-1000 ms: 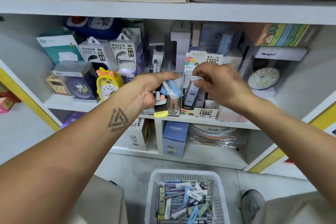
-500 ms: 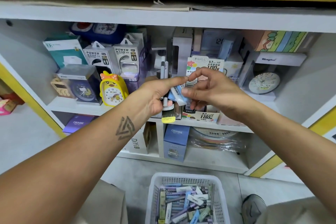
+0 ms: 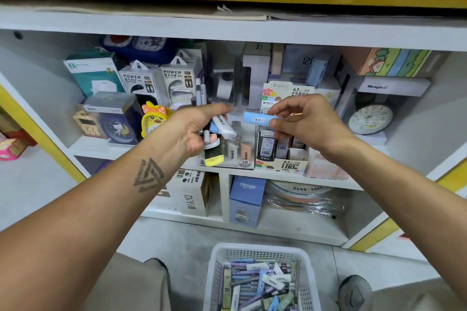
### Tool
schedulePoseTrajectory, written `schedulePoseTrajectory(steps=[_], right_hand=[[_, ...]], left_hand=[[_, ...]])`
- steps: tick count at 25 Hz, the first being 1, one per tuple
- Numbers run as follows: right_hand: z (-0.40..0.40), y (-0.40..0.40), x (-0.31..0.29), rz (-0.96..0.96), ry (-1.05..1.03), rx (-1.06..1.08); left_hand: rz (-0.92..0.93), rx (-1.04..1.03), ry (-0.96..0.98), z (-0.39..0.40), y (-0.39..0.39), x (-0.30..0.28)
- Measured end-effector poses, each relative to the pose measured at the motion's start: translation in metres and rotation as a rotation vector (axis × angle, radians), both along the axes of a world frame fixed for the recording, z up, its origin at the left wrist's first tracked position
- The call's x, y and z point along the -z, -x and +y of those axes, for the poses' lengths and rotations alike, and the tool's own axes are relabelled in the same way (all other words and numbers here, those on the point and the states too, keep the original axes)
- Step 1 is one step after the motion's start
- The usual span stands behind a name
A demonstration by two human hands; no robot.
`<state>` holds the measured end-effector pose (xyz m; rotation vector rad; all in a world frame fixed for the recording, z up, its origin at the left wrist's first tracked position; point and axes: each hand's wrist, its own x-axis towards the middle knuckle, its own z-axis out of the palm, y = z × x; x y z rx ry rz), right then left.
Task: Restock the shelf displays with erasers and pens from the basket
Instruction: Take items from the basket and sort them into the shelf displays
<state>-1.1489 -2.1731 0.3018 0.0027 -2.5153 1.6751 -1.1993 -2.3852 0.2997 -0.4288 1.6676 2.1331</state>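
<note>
Both hands are up at the front edge of the middle shelf (image 3: 283, 177), with a clear gap between them. The right hand (image 3: 307, 121) pinches a blue eraser (image 3: 257, 118) between thumb and fingertips, level, in open air before the lead display box (image 3: 283, 159). The left hand (image 3: 192, 129) curls round a bundle of pens and erasers (image 3: 222, 126). Half a second ago the two hands met; now they have parted, the blue eraser gone to the right. The basket (image 3: 260, 252) sits on the floor below, free room above it.
</note>
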Motion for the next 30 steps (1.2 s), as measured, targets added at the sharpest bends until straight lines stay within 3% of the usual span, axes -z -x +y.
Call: schedulePoseTrajectory(steps=[4, 7, 17, 22, 30], right_hand=[[-0.017, 0.013, -0.005, 0.085, -0.135, -0.054], [-0.028, 0.024, 0.000, 0.131, -0.351, -0.075], [-0.061, 0.045, 0.015, 0.295, -0.552, -0.091], [-0.076, 0.049, 0.027, 0.299, -0.794, -0.201], [-0.084, 0.058, 0.044, 0.272, -0.839, -0.287]], left_hand=[[0.004, -0.059, 0.049, -0.025, 0.005, 0.005], [0.009, -0.081, 0.081, -0.040, 0.006, 0.008], [0.036, -0.102, 0.097, -0.066, 0.005, 0.010], [0.036, -0.113, 0.062, -0.069, 0.004, 0.008], [0.040, -0.136, 0.093, -0.067, 0.002, 0.011]])
